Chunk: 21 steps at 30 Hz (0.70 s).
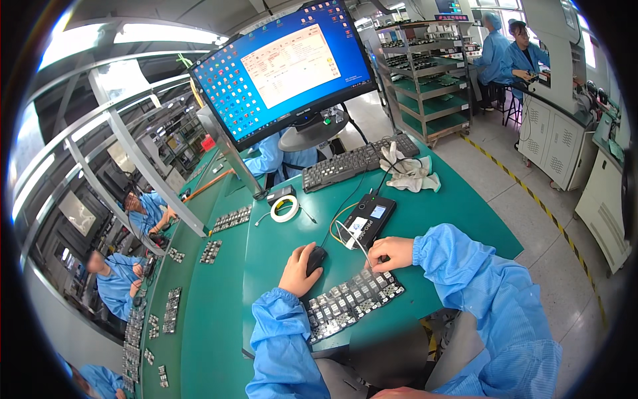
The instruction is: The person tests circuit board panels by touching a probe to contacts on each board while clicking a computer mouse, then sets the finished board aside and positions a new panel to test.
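My left hand [298,272] rests over a black computer mouse [317,259], its fingers curled round the near side. My right hand [392,253] is closed in a pinch on the end of a white cable [353,234], at the far right corner of a panel of small circuit modules [347,300]. The modules lie in rows on the green table by its near edge. From the cable's other end a black box-shaped device [369,219] with a small lit screen sits just beyond my hands. Whether the cable's tip touches a module is hidden by my fingers.
A keyboard [352,163], white work gloves [407,170] and a roll of tape [284,209] lie farther back under a lit monitor [282,63]. More module panels [171,310] line the bench at left, where people in blue work. A shelf rack [425,80] stands behind.
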Each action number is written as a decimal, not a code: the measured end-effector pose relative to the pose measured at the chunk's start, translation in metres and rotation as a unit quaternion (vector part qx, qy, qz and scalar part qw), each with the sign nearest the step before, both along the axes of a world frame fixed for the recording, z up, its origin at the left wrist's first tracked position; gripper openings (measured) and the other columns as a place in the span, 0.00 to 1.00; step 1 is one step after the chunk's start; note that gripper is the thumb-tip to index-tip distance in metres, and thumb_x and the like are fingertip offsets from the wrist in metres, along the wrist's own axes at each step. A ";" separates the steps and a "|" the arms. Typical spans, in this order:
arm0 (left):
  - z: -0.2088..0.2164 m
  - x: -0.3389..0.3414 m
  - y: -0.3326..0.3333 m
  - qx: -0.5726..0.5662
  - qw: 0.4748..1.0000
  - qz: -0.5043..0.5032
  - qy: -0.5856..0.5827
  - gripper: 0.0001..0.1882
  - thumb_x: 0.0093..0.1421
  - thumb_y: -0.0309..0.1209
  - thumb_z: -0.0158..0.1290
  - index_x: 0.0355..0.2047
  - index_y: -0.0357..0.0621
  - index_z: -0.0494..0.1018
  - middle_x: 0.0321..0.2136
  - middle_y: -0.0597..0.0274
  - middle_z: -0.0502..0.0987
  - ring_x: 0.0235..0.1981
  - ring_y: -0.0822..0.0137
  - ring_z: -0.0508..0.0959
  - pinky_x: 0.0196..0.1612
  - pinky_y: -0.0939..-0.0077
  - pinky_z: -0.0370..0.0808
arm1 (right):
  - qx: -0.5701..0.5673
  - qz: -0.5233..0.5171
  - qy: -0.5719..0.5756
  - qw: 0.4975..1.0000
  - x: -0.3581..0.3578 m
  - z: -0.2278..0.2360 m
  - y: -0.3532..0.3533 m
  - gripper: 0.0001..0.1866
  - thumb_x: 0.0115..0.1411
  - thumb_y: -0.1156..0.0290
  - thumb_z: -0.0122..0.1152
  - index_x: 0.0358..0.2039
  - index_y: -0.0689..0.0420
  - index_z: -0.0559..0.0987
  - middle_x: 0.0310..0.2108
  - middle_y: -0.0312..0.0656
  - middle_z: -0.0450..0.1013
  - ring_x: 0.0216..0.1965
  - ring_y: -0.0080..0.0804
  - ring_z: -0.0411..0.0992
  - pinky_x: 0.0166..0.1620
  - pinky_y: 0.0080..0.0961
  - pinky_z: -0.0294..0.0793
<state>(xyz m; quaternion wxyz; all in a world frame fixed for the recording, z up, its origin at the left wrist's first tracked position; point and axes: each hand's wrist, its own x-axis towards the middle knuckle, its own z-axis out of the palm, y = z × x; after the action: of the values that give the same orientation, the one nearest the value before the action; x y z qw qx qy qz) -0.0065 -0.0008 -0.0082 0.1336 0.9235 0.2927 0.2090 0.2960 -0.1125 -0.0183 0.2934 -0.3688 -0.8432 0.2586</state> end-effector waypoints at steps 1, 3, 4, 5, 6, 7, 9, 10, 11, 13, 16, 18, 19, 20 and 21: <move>0.000 0.000 0.000 0.000 1.000 0.001 0.001 0.37 0.54 0.33 0.59 0.63 0.44 0.58 0.57 0.43 0.63 0.57 0.45 0.66 0.60 0.60 0.65 | -0.003 0.003 0.005 1.000 0.000 -0.001 0.000 0.08 0.56 0.67 0.63 0.27 0.58 0.76 0.36 0.38 0.79 0.37 0.33 0.74 0.38 0.30 0.74; -0.001 0.000 0.001 0.002 1.000 -0.002 -0.003 0.37 0.54 0.33 0.59 0.63 0.44 0.59 0.56 0.43 0.64 0.57 0.45 0.66 0.60 0.60 0.65 | -0.006 0.005 0.009 1.000 0.000 -0.001 0.000 0.08 0.56 0.67 0.63 0.27 0.58 0.76 0.36 0.38 0.79 0.37 0.33 0.74 0.39 0.30 0.74; -0.002 0.000 0.001 0.004 1.000 -0.005 -0.006 0.37 0.54 0.33 0.59 0.63 0.44 0.59 0.56 0.44 0.64 0.57 0.46 0.66 0.60 0.60 0.65 | -0.002 0.002 0.004 1.000 0.000 -0.001 0.000 0.08 0.56 0.67 0.63 0.27 0.58 0.76 0.36 0.38 0.79 0.37 0.33 0.74 0.39 0.30 0.74; -0.001 0.000 0.001 0.004 1.000 -0.005 -0.006 0.37 0.54 0.33 0.59 0.63 0.44 0.59 0.56 0.44 0.64 0.57 0.46 0.66 0.60 0.60 0.65 | 0.001 -0.001 -0.002 1.000 0.000 -0.001 0.000 0.08 0.56 0.67 0.63 0.27 0.58 0.76 0.36 0.38 0.79 0.37 0.33 0.74 0.39 0.30 0.74; -0.001 0.000 0.001 0.004 1.000 -0.005 -0.006 0.36 0.54 0.33 0.59 0.62 0.44 0.59 0.56 0.44 0.64 0.57 0.46 0.66 0.60 0.60 0.65 | 0.001 -0.001 -0.002 1.000 0.000 -0.001 0.000 0.08 0.56 0.67 0.63 0.27 0.58 0.76 0.36 0.38 0.79 0.37 0.33 0.74 0.39 0.30 0.74; -0.001 0.000 0.001 0.004 1.000 -0.005 -0.005 0.35 0.54 0.32 0.59 0.62 0.44 0.60 0.56 0.44 0.64 0.57 0.46 0.66 0.60 0.60 0.65 | -0.001 0.000 -0.001 1.000 0.000 -0.001 0.000 0.08 0.56 0.67 0.63 0.27 0.58 0.76 0.36 0.38 0.79 0.38 0.33 0.74 0.39 0.30 0.74; -0.004 -0.001 0.004 0.015 1.000 -0.009 -0.006 0.35 0.53 0.33 0.59 0.61 0.45 0.61 0.55 0.44 0.64 0.56 0.45 0.67 0.59 0.59 0.66 | -0.003 0.001 0.000 1.000 0.000 0.000 0.000 0.08 0.56 0.67 0.63 0.27 0.57 0.76 0.36 0.38 0.79 0.38 0.33 0.74 0.39 0.30 0.74; -0.005 -0.002 0.005 0.025 1.000 -0.013 -0.007 0.35 0.53 0.34 0.59 0.61 0.46 0.61 0.55 0.44 0.64 0.55 0.44 0.68 0.58 0.58 0.66 | -0.002 0.000 -0.004 1.000 0.000 0.000 0.000 0.08 0.56 0.67 0.63 0.27 0.57 0.76 0.36 0.38 0.79 0.38 0.33 0.74 0.39 0.30 0.73; -0.005 -0.002 0.005 0.025 1.000 -0.012 -0.007 0.35 0.53 0.34 0.59 0.61 0.46 0.61 0.55 0.44 0.64 0.55 0.44 0.68 0.58 0.58 0.66 | -0.001 -0.001 -0.007 1.000 0.000 0.000 0.001 0.08 0.56 0.67 0.63 0.27 0.57 0.76 0.36 0.37 0.79 0.37 0.33 0.73 0.39 0.30 0.73; -0.006 -0.001 0.005 0.028 1.000 -0.010 -0.007 0.34 0.53 0.34 0.59 0.60 0.45 0.62 0.55 0.44 0.64 0.55 0.44 0.68 0.58 0.57 0.67 | -0.002 0.001 -0.004 1.000 0.000 -0.001 0.001 0.08 0.56 0.67 0.63 0.27 0.57 0.76 0.36 0.37 0.79 0.37 0.33 0.73 0.39 0.29 0.73; -0.005 0.000 0.005 0.024 1.000 -0.015 -0.011 0.34 0.53 0.34 0.59 0.60 0.45 0.62 0.55 0.44 0.64 0.54 0.44 0.68 0.58 0.57 0.67 | -0.002 0.000 -0.005 1.000 0.001 0.000 0.001 0.08 0.56 0.67 0.63 0.27 0.57 0.76 0.36 0.37 0.79 0.37 0.32 0.73 0.39 0.29 0.73; -0.005 -0.001 0.004 0.025 1.000 -0.014 -0.010 0.34 0.53 0.34 0.59 0.60 0.45 0.62 0.55 0.44 0.64 0.54 0.44 0.68 0.58 0.57 0.67 | -0.001 -0.001 -0.008 1.000 0.000 -0.001 0.001 0.08 0.56 0.67 0.63 0.27 0.57 0.77 0.36 0.37 0.79 0.37 0.32 0.73 0.39 0.29 0.73; -0.005 -0.001 0.004 0.025 1.000 -0.013 -0.010 0.34 0.53 0.34 0.59 0.60 0.45 0.62 0.55 0.44 0.64 0.54 0.44 0.68 0.58 0.57 0.67 | -0.002 0.000 -0.007 1.000 0.000 -0.001 0.001 0.08 0.56 0.67 0.63 0.27 0.57 0.77 0.36 0.37 0.79 0.37 0.32 0.73 0.39 0.29 0.73; -0.005 -0.001 0.004 0.025 1.000 -0.013 -0.010 0.34 0.53 0.34 0.59 0.60 0.45 0.62 0.55 0.44 0.64 0.54 0.44 0.68 0.58 0.57 0.67 | -0.003 0.001 -0.006 1.000 0.000 -0.001 0.001 0.08 0.56 0.67 0.63 0.28 0.57 0.77 0.36 0.37 0.79 0.38 0.32 0.73 0.39 0.29 0.73; -0.005 -0.001 0.004 0.024 1.000 -0.014 -0.011 0.34 0.53 0.34 0.59 0.60 0.45 0.62 0.55 0.44 0.64 0.54 0.44 0.68 0.58 0.57 0.67 | -0.003 0.001 -0.006 1.000 0.000 -0.001 0.001 0.08 0.56 0.67 0.63 0.28 0.57 0.77 0.36 0.37 0.79 0.38 0.32 0.73 0.39 0.29 0.73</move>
<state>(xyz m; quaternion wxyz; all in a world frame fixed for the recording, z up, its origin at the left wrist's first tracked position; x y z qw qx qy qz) -0.0076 0.0036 -0.0133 0.1176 0.9280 0.2736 0.2239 0.2960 -0.1114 -0.0188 0.2865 -0.3706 -0.8446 0.2592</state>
